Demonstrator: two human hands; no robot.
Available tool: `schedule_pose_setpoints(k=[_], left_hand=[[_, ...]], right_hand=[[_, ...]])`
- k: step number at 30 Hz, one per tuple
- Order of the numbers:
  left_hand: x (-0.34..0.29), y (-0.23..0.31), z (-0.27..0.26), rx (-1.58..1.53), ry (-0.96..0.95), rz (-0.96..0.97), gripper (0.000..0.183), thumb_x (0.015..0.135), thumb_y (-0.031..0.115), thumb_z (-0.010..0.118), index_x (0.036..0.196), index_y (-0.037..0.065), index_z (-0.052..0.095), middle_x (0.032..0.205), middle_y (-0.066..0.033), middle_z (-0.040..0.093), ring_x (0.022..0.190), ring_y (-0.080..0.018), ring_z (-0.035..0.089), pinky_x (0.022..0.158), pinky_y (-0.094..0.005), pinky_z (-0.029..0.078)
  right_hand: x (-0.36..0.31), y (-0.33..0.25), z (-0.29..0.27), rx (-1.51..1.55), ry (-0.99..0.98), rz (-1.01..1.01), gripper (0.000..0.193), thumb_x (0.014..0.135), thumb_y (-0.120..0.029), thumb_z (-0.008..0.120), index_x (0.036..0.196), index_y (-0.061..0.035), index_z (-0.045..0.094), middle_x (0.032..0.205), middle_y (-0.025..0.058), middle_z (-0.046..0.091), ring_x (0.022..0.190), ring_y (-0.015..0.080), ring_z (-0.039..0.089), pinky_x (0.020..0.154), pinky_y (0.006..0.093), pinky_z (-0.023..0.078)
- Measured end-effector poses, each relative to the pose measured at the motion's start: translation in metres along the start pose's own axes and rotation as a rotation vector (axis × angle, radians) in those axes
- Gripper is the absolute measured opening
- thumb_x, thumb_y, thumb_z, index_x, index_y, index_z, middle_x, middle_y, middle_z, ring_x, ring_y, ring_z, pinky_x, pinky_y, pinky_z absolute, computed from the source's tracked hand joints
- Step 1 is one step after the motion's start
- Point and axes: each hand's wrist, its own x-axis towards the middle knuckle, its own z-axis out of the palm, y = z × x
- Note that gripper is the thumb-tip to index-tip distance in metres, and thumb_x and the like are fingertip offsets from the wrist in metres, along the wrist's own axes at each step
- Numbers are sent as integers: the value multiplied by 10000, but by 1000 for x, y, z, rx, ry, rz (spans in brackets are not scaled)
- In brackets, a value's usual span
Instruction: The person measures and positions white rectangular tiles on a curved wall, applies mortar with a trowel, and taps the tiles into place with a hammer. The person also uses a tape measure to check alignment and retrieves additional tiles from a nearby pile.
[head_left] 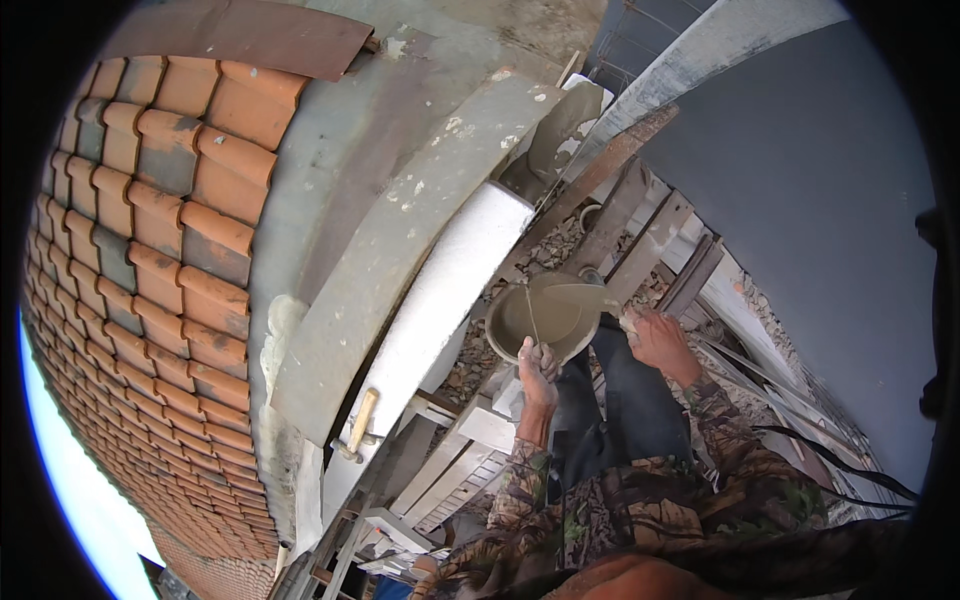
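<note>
My left hand (538, 370) is closed round the thin handle of a bucket (497, 338), at the bucket's near side. Inside is grey, wet-looking mortar (527, 311). To the right, my right hand (662, 345) grips a trowel (582, 297) by its handle. The trowel's flat blade reaches over the bucket's rim, above or against the mortar; I cannot tell if it touches. Both forearms wear camouflage sleeves. A hammer (362, 423) with a wooden handle lies on the white ledge (440, 275), left of the bucket.
Orange roof tiles (200, 205) cover the left side, bordered by a grey cement strip (430, 180). Wooden planks (645, 235) and rubble (480, 345) lie beneath and beyond the bucket. A dark grey wall (800, 200) rises at right. A black cable (840, 465) hangs near my right arm.
</note>
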Motion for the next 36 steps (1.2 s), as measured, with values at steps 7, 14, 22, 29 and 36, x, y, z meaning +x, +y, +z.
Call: schedule_pose_setpoints(k=[7, 14, 22, 29, 36], left_hand=[[-9, 0, 15, 43, -75, 7, 529, 1050, 549, 394, 675, 177, 383, 592, 68, 304, 504, -75, 247, 484, -262, 190], [-6, 2, 25, 30, -80, 35, 541, 1055, 547, 381, 672, 165, 395, 601, 63, 310, 515, -79, 251, 485, -259, 182], [10, -3, 32, 54, 46, -35, 551, 1025, 580, 420, 666, 161, 428, 605, 60, 329, 512, -82, 273, 480, -255, 185], [8, -2, 19, 102, 47, -30, 583, 1022, 599, 400, 651, 150, 422, 590, 55, 322, 507, -87, 269, 480, -264, 181], [4, -1, 20, 30, 49, 19, 562, 1024, 582, 411, 666, 150, 430, 589, 51, 329, 505, -90, 276, 483, -263, 196]], right_hand=[[33, 2, 121, -43, -102, -119, 347, 786, -111, 628, 1086, 57, 674, 977, 236, 678, 922, 399, 674, 835, 495, 519], [22, 54, 67, 355, -334, 62, 283, 837, -177, 659, 991, 60, 667, 854, 253, 685, 818, 405, 689, 759, 499, 531], [35, 33, -35, 595, -90, 216, 424, 862, -223, 665, 1205, 24, 643, 1013, 289, 692, 950, 430, 685, 845, 470, 522], [169, -32, -26, 556, 110, 272, 472, 901, -222, 665, 1227, 114, 597, 1143, 323, 670, 1076, 464, 657, 919, 500, 518], [187, -50, -20, 444, 235, 263, 290, 893, -146, 635, 1078, 74, 604, 1063, 316, 664, 1017, 490, 653, 887, 539, 525]])
